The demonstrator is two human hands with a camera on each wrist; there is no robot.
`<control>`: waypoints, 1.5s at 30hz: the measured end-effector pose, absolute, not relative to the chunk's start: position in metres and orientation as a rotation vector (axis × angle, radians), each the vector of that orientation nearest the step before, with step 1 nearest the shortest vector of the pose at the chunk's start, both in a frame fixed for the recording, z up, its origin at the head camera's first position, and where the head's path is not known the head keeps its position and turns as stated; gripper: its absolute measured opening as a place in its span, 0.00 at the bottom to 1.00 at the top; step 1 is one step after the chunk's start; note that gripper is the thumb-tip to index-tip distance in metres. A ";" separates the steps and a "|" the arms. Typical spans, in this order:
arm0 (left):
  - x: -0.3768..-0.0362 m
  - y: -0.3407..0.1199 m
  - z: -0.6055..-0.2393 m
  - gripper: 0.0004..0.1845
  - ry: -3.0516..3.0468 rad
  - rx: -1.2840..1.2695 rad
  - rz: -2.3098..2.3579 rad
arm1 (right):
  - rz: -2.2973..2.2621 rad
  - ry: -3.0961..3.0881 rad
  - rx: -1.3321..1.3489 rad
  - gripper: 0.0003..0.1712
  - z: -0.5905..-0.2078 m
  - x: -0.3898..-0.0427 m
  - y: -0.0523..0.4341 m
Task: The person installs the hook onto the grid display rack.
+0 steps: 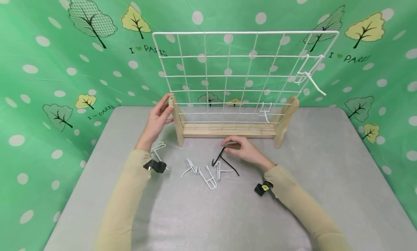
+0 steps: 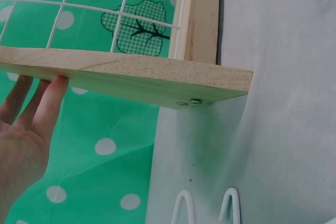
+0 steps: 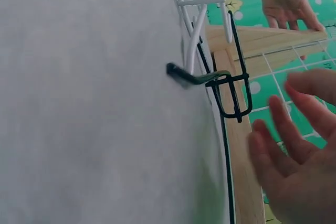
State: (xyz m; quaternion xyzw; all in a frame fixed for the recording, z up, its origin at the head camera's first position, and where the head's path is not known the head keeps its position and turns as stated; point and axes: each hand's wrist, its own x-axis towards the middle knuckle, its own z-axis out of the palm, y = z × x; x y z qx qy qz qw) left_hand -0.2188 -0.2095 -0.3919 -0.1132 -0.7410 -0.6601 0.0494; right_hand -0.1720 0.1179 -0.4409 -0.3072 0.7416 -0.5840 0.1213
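My left hand (image 1: 157, 121) touches the upper part of the stand's left wooden side panel (image 1: 177, 124). In the left wrist view its fingertips (image 2: 59, 85) rest against the panel's outer face. My right hand (image 1: 245, 149) is just beside a black wire hook (image 1: 221, 157); the right wrist view shows the fingers (image 3: 286, 142) spread, with a gap to the hook (image 3: 236, 90). The black hook lies over a white wire hook (image 1: 219, 171) on the table. A white wire grid panel (image 1: 229, 56) stands upright in the wooden stand.
One white hook (image 1: 306, 75) hangs at the grid's upper right, another (image 1: 265, 113) at its lower right. Loose white hooks (image 1: 208, 178) (image 1: 192, 166) lie on the grey table (image 1: 208, 218), and one (image 1: 158, 147) is by the left wrist. Green polka-dot fabric (image 1: 97, 70) forms the backdrop.
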 end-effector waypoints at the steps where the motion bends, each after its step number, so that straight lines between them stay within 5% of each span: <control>1: -0.218 -0.210 -0.391 0.28 -2.264 -0.343 -2.004 | -1.672 2.178 -0.929 0.12 -0.440 -0.172 0.117; 45: -0.217 -0.210 -0.397 0.28 -2.244 -0.305 -2.053 | -1.462 2.262 -0.900 0.09 -0.474 -0.165 0.125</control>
